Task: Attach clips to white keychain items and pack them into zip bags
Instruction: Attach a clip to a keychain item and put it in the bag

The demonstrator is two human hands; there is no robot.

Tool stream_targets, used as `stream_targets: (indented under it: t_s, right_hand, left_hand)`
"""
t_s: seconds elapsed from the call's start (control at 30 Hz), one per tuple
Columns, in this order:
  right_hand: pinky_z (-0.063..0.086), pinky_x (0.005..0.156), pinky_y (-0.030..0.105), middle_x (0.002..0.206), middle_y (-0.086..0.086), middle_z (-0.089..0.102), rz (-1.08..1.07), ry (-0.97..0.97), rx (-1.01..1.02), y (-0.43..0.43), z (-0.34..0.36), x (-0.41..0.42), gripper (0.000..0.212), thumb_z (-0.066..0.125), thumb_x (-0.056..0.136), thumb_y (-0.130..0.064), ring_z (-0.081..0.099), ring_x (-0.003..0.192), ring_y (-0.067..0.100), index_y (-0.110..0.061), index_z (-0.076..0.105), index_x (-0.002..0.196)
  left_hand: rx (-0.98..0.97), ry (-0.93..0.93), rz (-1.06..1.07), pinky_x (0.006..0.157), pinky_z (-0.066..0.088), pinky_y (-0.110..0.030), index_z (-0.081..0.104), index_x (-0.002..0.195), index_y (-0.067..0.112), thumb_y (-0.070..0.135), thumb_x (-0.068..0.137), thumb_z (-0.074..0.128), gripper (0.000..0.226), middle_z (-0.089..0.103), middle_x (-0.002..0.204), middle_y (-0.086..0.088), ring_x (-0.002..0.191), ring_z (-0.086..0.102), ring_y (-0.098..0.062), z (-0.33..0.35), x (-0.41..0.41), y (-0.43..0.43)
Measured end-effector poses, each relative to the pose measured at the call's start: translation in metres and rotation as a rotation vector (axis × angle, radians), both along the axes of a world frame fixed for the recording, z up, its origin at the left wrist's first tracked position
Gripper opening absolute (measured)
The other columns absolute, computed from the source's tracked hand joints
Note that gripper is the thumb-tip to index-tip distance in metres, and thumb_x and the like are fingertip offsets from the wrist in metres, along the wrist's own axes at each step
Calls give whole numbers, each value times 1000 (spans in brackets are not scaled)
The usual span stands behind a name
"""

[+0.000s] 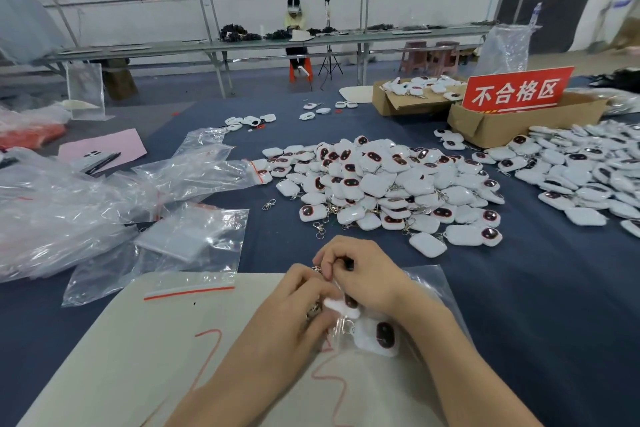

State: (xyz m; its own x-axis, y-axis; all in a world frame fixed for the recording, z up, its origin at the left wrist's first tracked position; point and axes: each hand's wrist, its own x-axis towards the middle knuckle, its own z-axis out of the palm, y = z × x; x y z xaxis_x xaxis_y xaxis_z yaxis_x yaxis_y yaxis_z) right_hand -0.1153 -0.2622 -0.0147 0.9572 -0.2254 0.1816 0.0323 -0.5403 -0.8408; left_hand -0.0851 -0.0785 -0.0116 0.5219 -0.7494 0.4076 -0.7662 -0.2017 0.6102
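Note:
My left hand (298,308) and my right hand (367,279) meet over a beige mat (145,357) at the table's near edge. Between them is a white keychain item (341,306) with a dark red-rimmed oval. The left fingers curl round it and a clear zip bag (426,284). My right hand pinches a metal clip (318,270) at its top. Another white item (379,336) lies inside the bag just below. A large heap of white keychain items (381,184) with clips lies beyond on the blue cloth.
Empty zip bags (194,239) and crumpled plastic lie at the left. One flat zip bag (188,284) rests on the mat's far edge. Two cardboard boxes (485,125) with a red sign (516,90) stand at the back right. More white items (588,166) spread at the right. A person sits at a far bench.

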Motion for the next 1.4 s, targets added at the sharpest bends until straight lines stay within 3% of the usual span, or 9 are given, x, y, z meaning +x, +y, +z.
stream_targets:
  t_s: [0.13,0.23,0.43,0.63,0.77,1.0,1.17,1.3,1.4]
  right_hand:
    - [54,81,29,92,-19,70,-21,29,17,-1,0,2,49,45,78,2,66,88,8,-40,62,59]
    - [56,79,33,92,-12,72,-18,58,34,0,2,3,42,46,74,-3,66,84,14,-39,64,63]
    - [54,76,39,87,0,72,-40,66,74,-3,7,3,33,48,68,-11,63,78,22,-38,66,68]
    - [54,80,46,89,-2,75,-75,25,124,-14,7,8,55,41,84,2,67,87,32,-43,73,80]
    - [58,77,22,94,-19,73,-261,-37,310,-28,2,12,50,44,97,-2,69,84,3,-40,73,85]
    - [55,68,20,96,2,73,-357,-71,588,-41,-6,18,35,46,100,-2,67,79,12,-21,73,89]
    - [54,67,19,102,-2,71,-347,-90,556,-41,-11,19,29,51,100,-8,68,73,6,-27,72,96]
    - [55,66,19,108,-26,66,-275,-153,444,-35,-9,20,24,62,98,-28,70,73,6,-47,64,111]
    - [55,67,20,105,-22,70,-187,-131,365,-29,-8,23,22,64,97,-31,69,73,5,-44,65,114]
  left_hand:
    - [-63,290,70,72,47,-5,60,101,39,0,93,66,40,67,101,23,97,65,0,-2,-7,-4]
    - [-47,386,54,62,53,-17,61,105,47,0,97,58,48,72,93,15,77,69,-8,-2,-8,-4]
    - [-132,778,-185,71,50,-22,59,123,39,4,89,41,52,74,112,-4,83,65,-12,8,-5,-2]
    - [-153,401,194,88,51,-36,61,111,36,7,99,46,35,74,91,7,90,68,-14,7,42,-15]
    - [115,204,309,87,48,-30,54,128,27,18,103,50,26,60,116,8,92,62,-13,-2,80,-51]
    - [497,66,566,77,39,-39,53,126,15,49,105,37,43,41,134,-10,113,56,-31,1,125,-105]
    - [105,310,445,83,47,-36,51,115,29,36,98,62,22,59,103,12,102,62,-18,3,121,-91]
    - [-154,290,264,86,43,-10,64,127,33,23,101,60,28,62,110,5,98,59,0,6,97,-67]
    - [-231,379,178,81,45,-7,64,126,34,21,97,67,32,68,101,9,93,63,2,5,79,-64]
